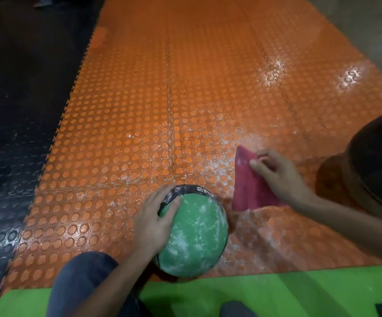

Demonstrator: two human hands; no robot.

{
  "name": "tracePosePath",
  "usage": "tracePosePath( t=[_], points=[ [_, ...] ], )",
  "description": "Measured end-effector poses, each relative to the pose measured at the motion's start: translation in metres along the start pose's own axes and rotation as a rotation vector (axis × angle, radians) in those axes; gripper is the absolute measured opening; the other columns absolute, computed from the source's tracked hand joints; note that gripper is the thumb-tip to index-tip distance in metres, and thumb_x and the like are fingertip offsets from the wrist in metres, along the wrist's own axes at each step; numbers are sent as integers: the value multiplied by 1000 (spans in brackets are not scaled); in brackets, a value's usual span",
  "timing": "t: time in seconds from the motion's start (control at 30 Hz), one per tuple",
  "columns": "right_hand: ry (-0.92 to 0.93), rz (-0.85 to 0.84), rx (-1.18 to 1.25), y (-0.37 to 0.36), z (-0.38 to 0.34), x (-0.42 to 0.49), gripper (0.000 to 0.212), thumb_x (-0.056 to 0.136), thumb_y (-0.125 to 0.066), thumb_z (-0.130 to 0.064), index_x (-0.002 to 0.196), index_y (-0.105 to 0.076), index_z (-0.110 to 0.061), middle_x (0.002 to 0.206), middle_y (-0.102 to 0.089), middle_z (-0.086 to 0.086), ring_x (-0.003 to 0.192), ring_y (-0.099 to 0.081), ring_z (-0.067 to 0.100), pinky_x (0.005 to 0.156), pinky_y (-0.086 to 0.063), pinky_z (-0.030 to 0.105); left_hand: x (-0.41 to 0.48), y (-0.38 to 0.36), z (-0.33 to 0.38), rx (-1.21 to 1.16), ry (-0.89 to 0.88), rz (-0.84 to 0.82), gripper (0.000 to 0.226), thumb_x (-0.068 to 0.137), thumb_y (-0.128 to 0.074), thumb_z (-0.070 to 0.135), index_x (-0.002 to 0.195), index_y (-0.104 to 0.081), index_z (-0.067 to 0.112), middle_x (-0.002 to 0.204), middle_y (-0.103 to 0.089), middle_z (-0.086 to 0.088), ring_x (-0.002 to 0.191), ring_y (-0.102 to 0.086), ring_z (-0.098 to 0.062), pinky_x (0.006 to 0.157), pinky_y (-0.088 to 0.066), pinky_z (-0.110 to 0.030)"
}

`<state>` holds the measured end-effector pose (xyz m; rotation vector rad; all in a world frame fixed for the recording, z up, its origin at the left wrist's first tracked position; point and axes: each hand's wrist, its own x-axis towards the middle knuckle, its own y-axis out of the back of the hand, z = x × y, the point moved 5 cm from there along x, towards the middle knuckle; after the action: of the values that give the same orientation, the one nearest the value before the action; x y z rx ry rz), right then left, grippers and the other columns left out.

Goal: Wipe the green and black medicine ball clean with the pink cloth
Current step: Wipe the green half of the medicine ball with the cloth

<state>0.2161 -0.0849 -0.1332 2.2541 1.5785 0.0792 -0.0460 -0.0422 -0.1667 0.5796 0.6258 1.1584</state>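
- Round green and black rubber medicine ball [196, 234] sits on the orange studded floor mat [139, 110], smeared with white dust, not yet wiped.
- Left hand [155, 225] rests flat against ball's left side, fingers straight – likely to stop it rolling.
- Right hand [277, 177] pinches the pink cloth [249, 191], just right of the ball, not touching it.
- Next: bring cloth onto the ball.

ball [196, 234] green/black, white-smeared | cloth [251, 186] pink | floor mat [162, 99] orange, studded
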Motion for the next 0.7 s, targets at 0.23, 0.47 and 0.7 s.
tracePosePath(
  t=[0.23, 0.47, 0.7],
  points=[
    [101, -43, -68, -67, 32, -38, 19, 89, -51, -31, 106, -56, -39, 94, -56, -21, 87, -51, -8, 74, -39, 9, -50, -27, 15, 5, 236, 303, 54, 82, -14, 63, 133, -23, 47, 140, -26, 23, 137, -23, -16, 110, -10, -42],
    [189, 75, -212, -67, 21, -37, 26, 84, -56, -37, 108, -64, -29, 94, -57, -11, 85, -51, 7, 69, -42, 17, -27, -28, 22, 64, 135, 266, 68, 77, -15, 68, 134, -41, 42, 142, -39, 11, 126, -29, -14, 101, -25, -40],
    [221, 49, -230, -66, 24, -27, 25, 85, -56, -36, 107, -63, -26, 90, -57, -13, 76, -53, 5, 62, -50, 23, -31, -36, 22, 21, 67, 289, 59, 84, -15, 59, 134, -39, 40, 141, -38, 18, 135, -29, -13, 109, -17, -39]
  ],
)
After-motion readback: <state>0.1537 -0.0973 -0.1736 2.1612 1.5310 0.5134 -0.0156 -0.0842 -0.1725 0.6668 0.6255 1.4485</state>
